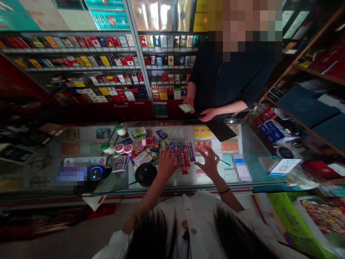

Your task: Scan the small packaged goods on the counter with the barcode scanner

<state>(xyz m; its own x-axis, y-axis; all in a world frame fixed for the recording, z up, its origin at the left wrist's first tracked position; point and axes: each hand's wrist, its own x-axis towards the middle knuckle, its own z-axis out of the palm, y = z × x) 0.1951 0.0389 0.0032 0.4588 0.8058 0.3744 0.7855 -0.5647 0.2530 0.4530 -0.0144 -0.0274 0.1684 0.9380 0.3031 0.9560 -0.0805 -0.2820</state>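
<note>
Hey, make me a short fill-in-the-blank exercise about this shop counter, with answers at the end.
The camera wearer's ____ hand has a dark wristband behind it.
Both white bottles have ____ caps.
Slim ____ packets lie between the left hand and the purple packet.
Missing words: right; green; red.

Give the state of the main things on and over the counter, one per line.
Left hand, fingers spread over the snack pile; contact unclear
Right hand, open, fingers curved
Snack pile, loosely heaped
Purple packet, lying flat
Green-capped bottles, lids on
Ringed device, glowing blue
Dark mat, lying flat
White card, propped up, tilted
</note>
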